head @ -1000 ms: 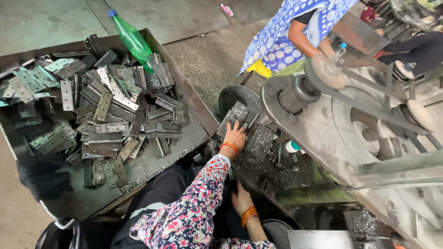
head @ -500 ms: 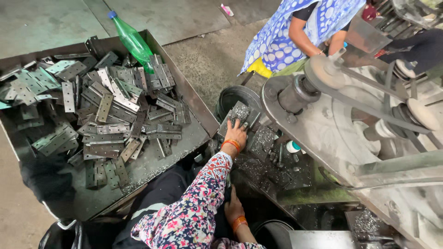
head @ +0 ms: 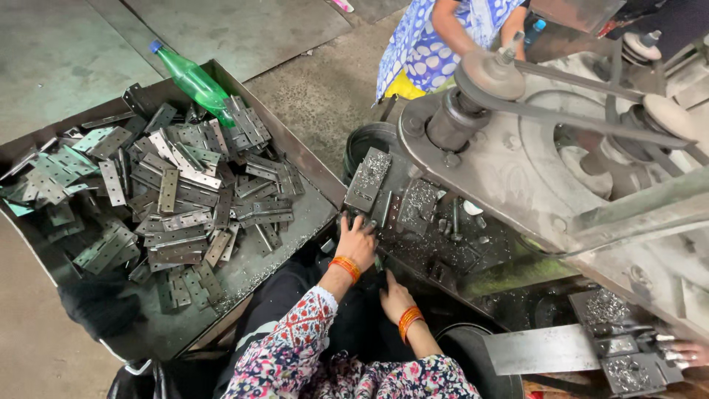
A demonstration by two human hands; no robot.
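So the biggest thing in view is the grey belt-driven machine (head: 561,170) filling the right side, and it's cut off at the top and right edges, so its full shape doesn't show. Next is the big dark metal tray (head: 288,244) on the left, holding a loose heap of flat metal hinges (head: 177,199) with a green plastic bottle (head: 193,83) lying on the far end; the tray's left corner runs out of frame. Another person in a blue patterned garment (head: 432,44) crouches at the top, mostly cropped off, and a stray hand (head: 687,353) pokes in at the bottom right edge.

The machine bed (head: 436,244) below the pulleys is covered in metal shavings, with a hinge plate (head: 368,179) lying on it just above the left hand.

The left hand (head: 357,242), orange bangle on the wrist, is stretched forward, palm down, on the near edge of the bed, fingers (head: 350,222) slightly spread and pressed on something small I can't make out. The right hand (head: 396,298) sits lower, down in the dark gap under the bed; its fingers are curled inward, and whether they hold anything I can't tell, it's too shadowed.
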